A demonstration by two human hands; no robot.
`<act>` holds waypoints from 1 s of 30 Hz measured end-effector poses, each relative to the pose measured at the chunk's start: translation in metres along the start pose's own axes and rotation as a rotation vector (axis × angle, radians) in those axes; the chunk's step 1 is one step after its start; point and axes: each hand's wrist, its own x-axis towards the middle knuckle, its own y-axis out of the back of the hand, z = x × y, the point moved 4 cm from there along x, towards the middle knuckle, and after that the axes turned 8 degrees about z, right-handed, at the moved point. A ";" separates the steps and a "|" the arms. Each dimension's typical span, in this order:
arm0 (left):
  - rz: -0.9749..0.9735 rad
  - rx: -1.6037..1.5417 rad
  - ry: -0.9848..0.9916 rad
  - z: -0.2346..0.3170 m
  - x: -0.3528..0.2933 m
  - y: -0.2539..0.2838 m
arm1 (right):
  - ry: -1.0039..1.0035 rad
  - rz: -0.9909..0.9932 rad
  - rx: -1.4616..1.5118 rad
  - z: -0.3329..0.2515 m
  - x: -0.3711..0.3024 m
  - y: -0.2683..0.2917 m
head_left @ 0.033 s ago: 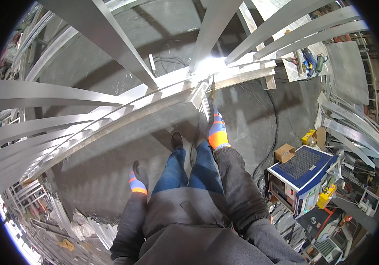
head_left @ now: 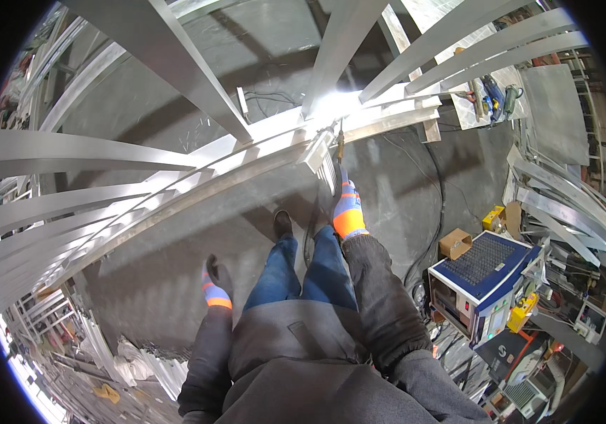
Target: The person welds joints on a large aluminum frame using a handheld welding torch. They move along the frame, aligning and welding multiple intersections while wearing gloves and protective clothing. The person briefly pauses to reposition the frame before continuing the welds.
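Observation:
In my right hand [head_left: 349, 208], gloved in blue, grey and orange, is a slim welding torch [head_left: 341, 147]. The torch points away from me at a pale metal rail [head_left: 275, 141]. A white glare hides its tip and the spot where an upright flat bar [head_left: 342, 53] meets the rail. A short metal piece [head_left: 315, 152] juts from the rail toward me, just left of the torch. My left hand [head_left: 217, 284], in a matching glove, hangs beside my left leg with thumb and fingers apart, touching nothing.
More flat bars [head_left: 91, 150] fan out from the rail on both sides. Hand tools [head_left: 497, 99] lie on a board at the far right. A blue-topped machine [head_left: 483, 272] with a cardboard box [head_left: 455, 244] on it stands at right. A dark cable [head_left: 441, 205] crosses the floor.
My left hand has shifted slightly to the left and away from me. The right hand, the torch and the glare stay in the same place.

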 end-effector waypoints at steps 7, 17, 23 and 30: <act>0.198 -0.185 -0.250 0.139 0.095 0.009 | -0.064 0.021 0.052 0.006 0.010 -0.013; 0.175 -0.273 -0.809 0.301 0.100 -0.007 | -0.064 0.008 0.046 0.012 0.020 -0.020; 0.112 -0.216 -0.676 0.297 0.106 -0.016 | -0.071 0.000 0.036 0.020 0.019 -0.022; 0.085 -0.324 -0.688 0.293 0.115 -0.014 | -0.087 -0.014 0.011 0.021 0.011 -0.018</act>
